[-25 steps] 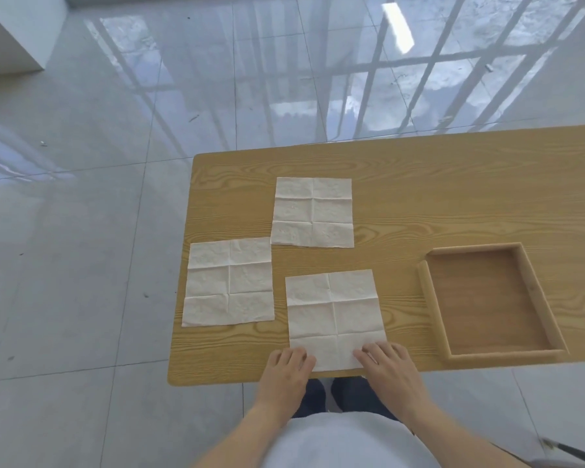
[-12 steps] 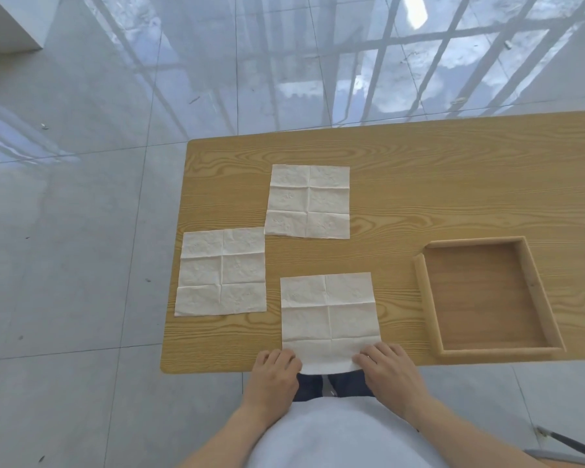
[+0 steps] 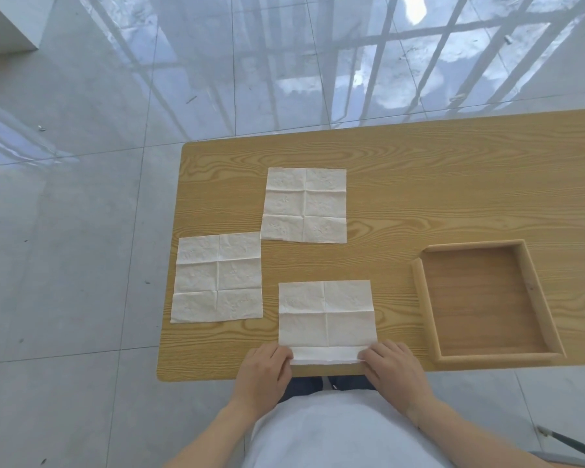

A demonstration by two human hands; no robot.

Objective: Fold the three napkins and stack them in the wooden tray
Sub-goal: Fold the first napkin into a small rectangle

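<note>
I am pinching the near edge of the closest napkin (image 3: 326, 319) with both hands. My left hand (image 3: 263, 373) is gripping its near left corner, and my right hand (image 3: 395, 370) is gripping the near right corner, fingers closed on the paper. Between the two hands the near strip of that napkin is lifting off the table (image 3: 419, 184) and turning back over itself, showing a narrow band with a ragged lower edge. The rest of the sheet is lying flat just beyond my knuckles, its crease lines showing.

Off to the left of my left hand and a little farther out, a second napkin (image 3: 217, 277) is lying open and flat, close to the table's left edge. Farther out again, straight ahead of my left hand, the third napkin (image 3: 304, 205) is lying unfolded too, its near left corner just about meeting the far right corner of the second one.

To the right of my right hand the wooden tray (image 3: 423, 295) is sitting near the table's front edge, apart from the napkin I am holding. Beyond the table, glossy floor tiles (image 3: 81, 197) are reflecting window bars.
</note>
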